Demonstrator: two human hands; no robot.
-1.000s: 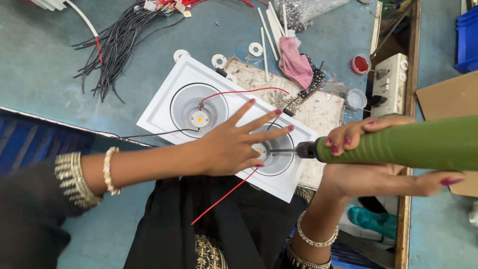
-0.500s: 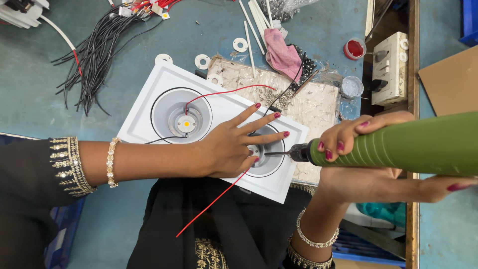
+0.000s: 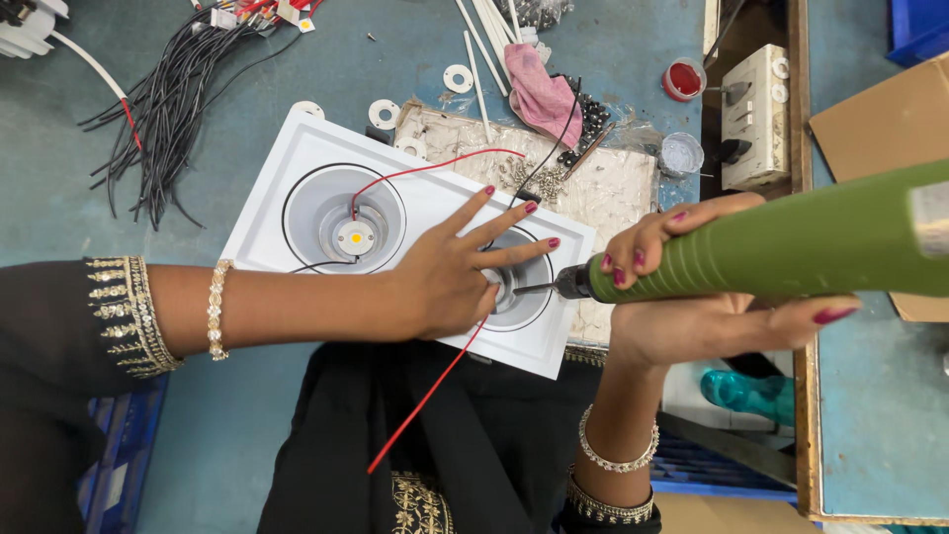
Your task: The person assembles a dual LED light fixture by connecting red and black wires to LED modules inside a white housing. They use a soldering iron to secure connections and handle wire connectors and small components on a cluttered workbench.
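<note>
While the blue-green desk (image 3: pixel 613 59) takes up most of the head view, the biggest thing on it is a white rectangular light housing (image 3: pixel 297 163) with two round wells, lying tilted at the desk's near edge and partly over the person's lap. The left well holds a small round LED module (image 3: pixel 354 237) with a yellow centre; a red wire (image 3: pixel 435 166) arcs from it across the housing top, and another red wire runs down from under the left hand (image 3: pixel 450 277) over the black clothing.

That left hand lies flat on the housing, fingers spread wide, covering the left part of the right well (image 3: pixel 529 287) and pressing down rather than gripping anything. Just to its right, the right hand (image 3: pixel 692 287) is wrapped around a thick green electric screwdriver (image 3: pixel 791 242), fingers curled over the ribbed barrel and the thumb stretched along its underside. The tool lies nearly level, and its thin metal bit (image 3: pixel 534 288) points left into the right well, its tip just beside the left hand's thumb.

Behind the housing sit a worn padded sheet (image 3: pixel 613 188) strewn with small screws, a pink cloth (image 3: pixel 542 94), a bundle of black wires (image 3: pixel 173 99), and white plastic rings (image 3: pixel 457 77).
</note>
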